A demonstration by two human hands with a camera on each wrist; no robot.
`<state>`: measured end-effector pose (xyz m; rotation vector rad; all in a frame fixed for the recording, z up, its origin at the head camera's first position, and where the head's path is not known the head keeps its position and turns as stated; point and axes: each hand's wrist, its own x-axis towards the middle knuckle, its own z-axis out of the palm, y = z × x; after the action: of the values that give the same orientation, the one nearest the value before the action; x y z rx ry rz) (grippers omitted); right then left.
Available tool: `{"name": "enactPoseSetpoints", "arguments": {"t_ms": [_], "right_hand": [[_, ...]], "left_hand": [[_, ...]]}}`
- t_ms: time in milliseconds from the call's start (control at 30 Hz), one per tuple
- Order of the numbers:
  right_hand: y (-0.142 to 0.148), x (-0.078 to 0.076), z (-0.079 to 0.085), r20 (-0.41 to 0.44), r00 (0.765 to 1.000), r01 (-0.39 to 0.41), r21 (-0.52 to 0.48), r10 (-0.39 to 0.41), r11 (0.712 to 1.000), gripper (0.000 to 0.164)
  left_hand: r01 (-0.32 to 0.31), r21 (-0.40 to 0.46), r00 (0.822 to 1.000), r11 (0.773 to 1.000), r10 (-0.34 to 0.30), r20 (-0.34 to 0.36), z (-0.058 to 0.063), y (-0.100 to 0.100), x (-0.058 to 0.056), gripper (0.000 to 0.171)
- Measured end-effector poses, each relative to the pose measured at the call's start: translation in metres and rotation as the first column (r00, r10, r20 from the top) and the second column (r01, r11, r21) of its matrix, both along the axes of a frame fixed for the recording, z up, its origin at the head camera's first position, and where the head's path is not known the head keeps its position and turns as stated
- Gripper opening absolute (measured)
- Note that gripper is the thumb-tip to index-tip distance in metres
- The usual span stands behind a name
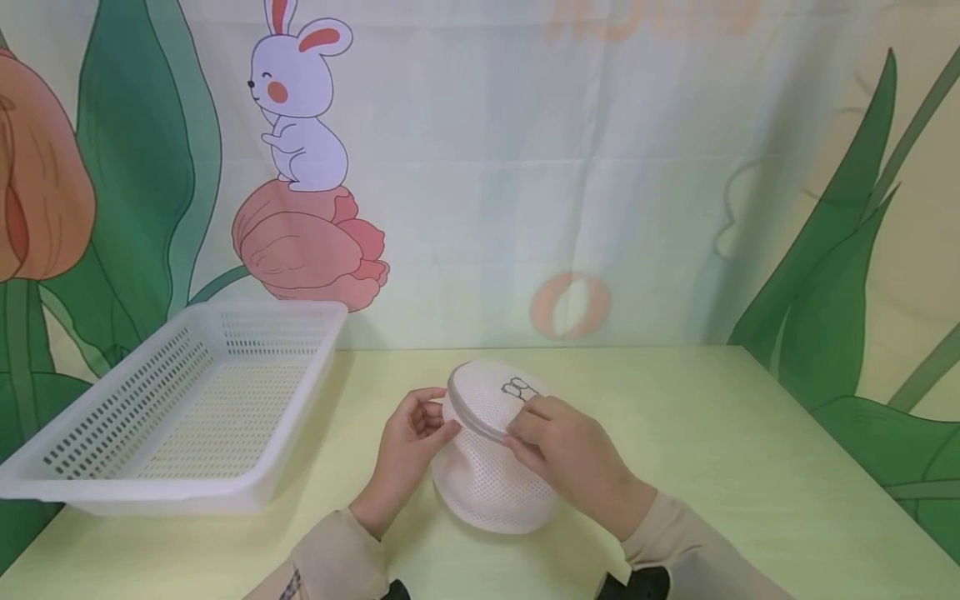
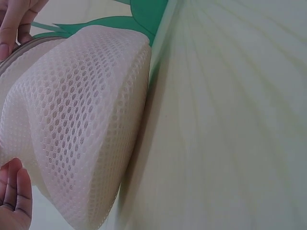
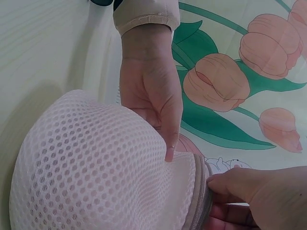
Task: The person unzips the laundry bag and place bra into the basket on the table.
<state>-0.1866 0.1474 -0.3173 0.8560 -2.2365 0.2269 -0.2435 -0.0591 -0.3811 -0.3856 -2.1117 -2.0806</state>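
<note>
A white mesh laundry bag [image 1: 495,483] with a grey zipper round its upper rim stands on the table in the head view. Dark line embroidery marks its top panel. My left hand [image 1: 412,446] holds the bag's left side near the rim, thumb and fingers at the mesh. At the front right of the zipper [image 3: 195,199], my right hand [image 1: 573,454] pinches the rim with thumb and curled fingers. Whether it holds the zipper pull cannot be seen. The mesh [image 2: 81,105] bulges and folds below the rim in the left wrist view.
A white perforated plastic basket [image 1: 300,417] sits left of the bag on the pale yellow table [image 1: 712,467]. Behind the table hangs a cloth backdrop [image 1: 465,167] printed with a rabbit, tulips and green leaves.
</note>
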Motion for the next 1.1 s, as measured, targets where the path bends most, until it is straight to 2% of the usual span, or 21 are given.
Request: {"name": "enactPoseSetpoints", "arguments": {"t_ms": [367,533,833,1100], "right_hand": [[-0.001,0.001,0.005,-0.024,0.997,0.068,0.001,-0.068,0.998,0.013],[0.003,-0.002,0.006,-0.026,0.997,0.074,-0.062,-0.076,0.995,0.012],[0.019,-0.005,0.011,-0.043,0.998,0.033,-0.2,-0.042,0.979,0.009],[0.035,0.0,0.018,0.018,0.996,0.084,-0.257,-0.082,0.963,0.01]], "left_hand": [[0.011,0.012,1.0,1.0,-0.011,-0.01,0.0,0.001,0.001,0.041],[0.018,0.004,1.0,1.0,-0.018,-0.018,-0.001,0.0,0.0,0.041],[-0.001,0.002,1.0,1.0,0.001,-0.002,-0.001,0.0,0.0,0.04],[-0.012,-0.013,1.0,1.0,0.012,0.002,0.003,0.0,0.004,0.041]]}}
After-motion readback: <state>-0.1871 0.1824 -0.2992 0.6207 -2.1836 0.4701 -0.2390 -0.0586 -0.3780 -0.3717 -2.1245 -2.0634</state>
